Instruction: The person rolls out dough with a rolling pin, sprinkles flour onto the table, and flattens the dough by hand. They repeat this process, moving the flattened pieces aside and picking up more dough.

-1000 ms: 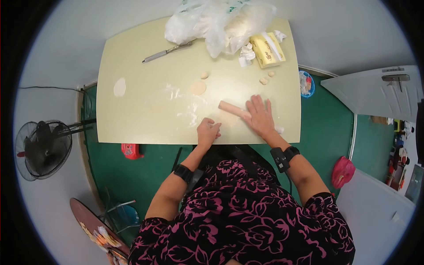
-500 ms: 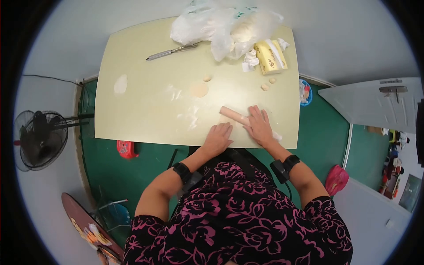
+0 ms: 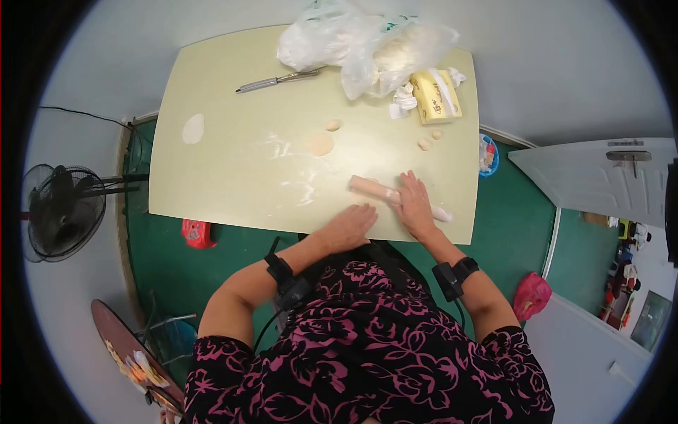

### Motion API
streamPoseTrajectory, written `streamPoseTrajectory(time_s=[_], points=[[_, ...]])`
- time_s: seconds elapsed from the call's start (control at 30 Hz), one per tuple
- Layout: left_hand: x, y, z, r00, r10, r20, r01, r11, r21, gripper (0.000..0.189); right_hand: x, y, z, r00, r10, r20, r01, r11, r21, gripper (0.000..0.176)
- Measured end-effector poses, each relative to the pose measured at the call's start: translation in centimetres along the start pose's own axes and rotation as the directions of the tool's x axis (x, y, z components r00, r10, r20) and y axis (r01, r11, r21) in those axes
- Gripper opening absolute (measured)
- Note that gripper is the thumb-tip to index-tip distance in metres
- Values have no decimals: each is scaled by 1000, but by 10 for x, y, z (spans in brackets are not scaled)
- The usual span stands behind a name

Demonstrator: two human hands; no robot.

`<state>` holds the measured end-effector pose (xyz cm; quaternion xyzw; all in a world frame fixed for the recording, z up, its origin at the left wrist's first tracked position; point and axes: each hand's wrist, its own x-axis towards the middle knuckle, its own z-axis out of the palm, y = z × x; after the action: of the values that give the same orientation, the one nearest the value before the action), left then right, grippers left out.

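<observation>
My right hand point(image 3: 415, 205) lies over a pale wooden rolling pin point(image 3: 371, 187) near the table's front edge, palm down on it with the fingers stretched forward. To its left, my left hand point(image 3: 351, 225) rests flat near the edge, fingers extended; what lies beneath it is hidden. A flat round of dough point(image 3: 320, 144) and a small dough ball point(image 3: 333, 125) sit farther back, beside streaks of flour. Two small dough lumps point(image 3: 424, 144) are on the right. Another flat white round point(image 3: 193, 128) lies at the far left.
On the table point(image 3: 233, 162), white plastic bags point(image 3: 367, 53) stand at the back beside a yellow tissue box point(image 3: 436, 97) and crumpled tissue point(image 3: 403, 101). A metal-handled tool point(image 3: 272, 83) lies back left. A fan point(image 3: 65, 212) stands left, a red stool point(image 3: 197, 233) below the edge.
The rolling pin has turned slightly, and its right end now shows beyond my right hand. My left hand has shifted slightly right and looks flatter. The whole view has tilted a little.
</observation>
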<state>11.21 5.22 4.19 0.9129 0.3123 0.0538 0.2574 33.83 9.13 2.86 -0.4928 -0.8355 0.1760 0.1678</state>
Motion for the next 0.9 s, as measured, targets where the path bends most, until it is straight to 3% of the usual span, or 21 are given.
streamPoseTrajectory(time_s=[0.03, 0.13, 0.27, 0.37, 0.5, 0.63, 0.77, 0.83, 0.9], points=[[-3, 5, 5, 1000, -2, -17, 2, 1000, -3, 70, 3, -4, 3, 999, -32, 22, 31, 999, 23, 36], [-9, 9, 9, 1000, 11, -14, -11, 1000, 17, 71, 8, -14, 6, 984, -55, 167, 82, 984, -157, 49], [-17, 10, 9, 999, -25, 25, 26, 999, -38, 72, 48, -1, -1, 999, 37, 37, -26, 960, -278, 68], [-12, 7, 4, 999, -20, 45, 22, 998, -54, 71, 48, 2, 1, 994, 59, 89, -38, 973, -229, 67], [-14, 7, 4, 999, -17, 48, 19, 999, -49, 69, 1, -23, 6, 974, -32, 223, 75, 979, -188, 69], [-13, 6, 3, 998, -24, 64, 27, 998, -49, 68, 44, -9, -6, 989, 70, 128, -31, 960, -280, 69], [-14, -1, 2, 997, 12, -80, -22, 992, -125, 55, 68, 29, -2, 999, 32, 18, -29, 990, -140, 66], [-18, -9, 8, 982, -26, -185, -16, 975, -224, 48, 61, 24, -10, 992, -84, 92, 93, 991, -100, 59], [-21, -15, 9, 936, -208, -285, 145, 963, -228, 42, 47, 16, -10, 952, -235, 195, 254, 964, -79, 53]])
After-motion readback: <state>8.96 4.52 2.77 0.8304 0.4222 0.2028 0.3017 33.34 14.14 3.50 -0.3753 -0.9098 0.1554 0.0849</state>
